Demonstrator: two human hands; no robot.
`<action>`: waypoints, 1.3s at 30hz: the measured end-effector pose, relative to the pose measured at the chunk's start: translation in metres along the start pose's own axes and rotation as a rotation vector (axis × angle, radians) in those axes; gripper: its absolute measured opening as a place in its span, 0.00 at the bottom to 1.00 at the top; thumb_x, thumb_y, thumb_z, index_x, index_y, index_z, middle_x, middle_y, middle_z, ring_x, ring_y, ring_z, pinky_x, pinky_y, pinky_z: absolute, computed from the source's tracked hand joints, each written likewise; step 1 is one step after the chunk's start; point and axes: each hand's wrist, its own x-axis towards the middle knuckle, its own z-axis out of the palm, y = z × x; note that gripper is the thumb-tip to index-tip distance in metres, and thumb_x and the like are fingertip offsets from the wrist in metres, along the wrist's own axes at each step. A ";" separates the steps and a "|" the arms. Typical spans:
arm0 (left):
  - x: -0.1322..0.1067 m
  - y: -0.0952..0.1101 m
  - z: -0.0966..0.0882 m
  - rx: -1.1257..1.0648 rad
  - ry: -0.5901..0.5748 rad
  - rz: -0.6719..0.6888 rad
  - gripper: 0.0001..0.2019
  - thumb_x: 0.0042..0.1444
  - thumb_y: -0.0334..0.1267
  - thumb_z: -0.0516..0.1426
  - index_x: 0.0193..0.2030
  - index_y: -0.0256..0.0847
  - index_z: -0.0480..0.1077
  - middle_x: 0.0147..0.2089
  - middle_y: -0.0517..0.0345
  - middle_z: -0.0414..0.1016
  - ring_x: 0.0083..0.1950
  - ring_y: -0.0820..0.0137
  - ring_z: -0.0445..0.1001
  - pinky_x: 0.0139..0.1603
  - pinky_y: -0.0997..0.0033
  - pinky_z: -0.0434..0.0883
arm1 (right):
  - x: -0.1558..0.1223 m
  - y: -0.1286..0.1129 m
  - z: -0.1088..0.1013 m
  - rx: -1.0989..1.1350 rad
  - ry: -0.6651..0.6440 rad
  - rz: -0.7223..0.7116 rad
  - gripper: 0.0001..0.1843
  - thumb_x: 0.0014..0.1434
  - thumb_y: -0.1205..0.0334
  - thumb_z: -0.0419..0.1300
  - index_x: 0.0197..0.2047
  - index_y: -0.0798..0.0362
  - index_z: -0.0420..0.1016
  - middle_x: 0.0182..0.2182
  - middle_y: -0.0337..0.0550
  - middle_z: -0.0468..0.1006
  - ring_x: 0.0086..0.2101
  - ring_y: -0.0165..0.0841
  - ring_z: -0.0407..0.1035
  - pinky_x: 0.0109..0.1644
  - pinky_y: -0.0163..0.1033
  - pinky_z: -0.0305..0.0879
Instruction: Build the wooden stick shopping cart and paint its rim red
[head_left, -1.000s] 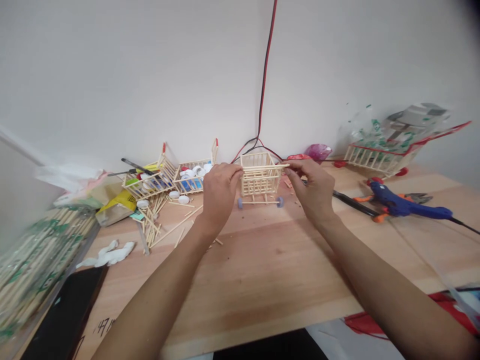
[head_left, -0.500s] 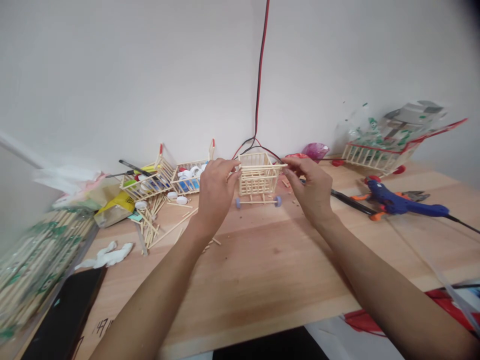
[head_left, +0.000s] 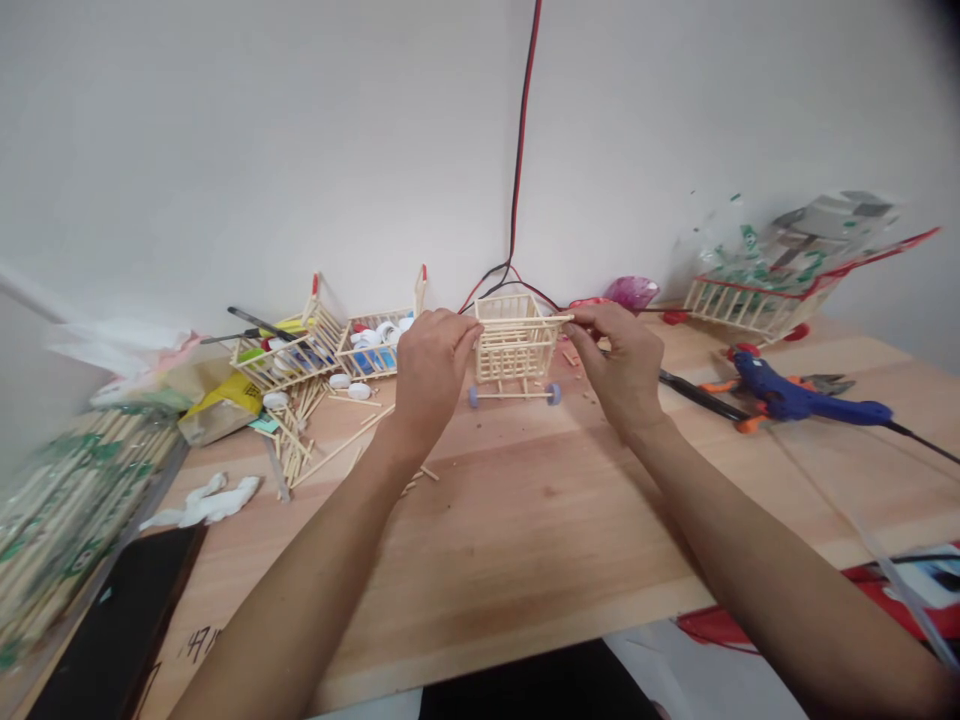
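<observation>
A miniature shopping cart [head_left: 516,358] made of thin wooden sticks stands on the wooden table, with pale blue-grey wheels on its near axle. A stick runs across its near top edge like a handle. My left hand [head_left: 430,372] pinches the left end of that stick between thumb and fingers. At the other end, my right hand [head_left: 624,368] has its thumb and fingertips closed on the stick. Loose cut sticks [head_left: 304,440] lie left of my left hand. To the right of my right hand is a blue glue gun [head_left: 795,398].
Two small stick carts [head_left: 289,355] hold bits and pieces at the back left. A bigger red-trimmed cart [head_left: 742,305] with plastic wrappers stands back right. Pliers [head_left: 829,384] lie behind the glue gun. A black phone [head_left: 120,620] and bagged sticks [head_left: 75,510] occupy the left edge.
The view has shifted slightly. My right thumb and fingers have come closer together on the stick's end. The cart stays in about the same place, with my left hand still on it.
</observation>
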 end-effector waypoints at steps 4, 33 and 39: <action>0.000 -0.001 0.000 -0.039 0.013 -0.010 0.09 0.62 0.35 0.55 0.36 0.40 0.76 0.35 0.55 0.79 0.40 0.67 0.74 0.43 0.67 0.67 | 0.001 0.000 0.001 -0.002 0.011 0.000 0.06 0.60 0.62 0.59 0.37 0.49 0.77 0.33 0.40 0.79 0.30 0.31 0.69 0.38 0.40 0.66; -0.031 0.043 0.044 0.311 -0.269 0.323 0.22 0.63 0.24 0.45 0.63 0.29 0.62 0.65 0.40 0.65 0.55 0.62 0.72 0.54 0.62 0.71 | 0.006 0.010 -0.001 -0.096 -0.015 -0.168 0.06 0.63 0.62 0.57 0.38 0.49 0.76 0.34 0.42 0.80 0.36 0.36 0.73 0.41 0.42 0.67; -0.031 0.044 0.045 0.299 -0.297 0.290 0.23 0.63 0.23 0.45 0.64 0.29 0.61 0.67 0.41 0.64 0.55 0.62 0.71 0.55 0.61 0.71 | 0.007 0.009 -0.001 -0.119 -0.008 -0.180 0.07 0.64 0.61 0.56 0.38 0.48 0.76 0.34 0.42 0.80 0.37 0.37 0.74 0.41 0.43 0.68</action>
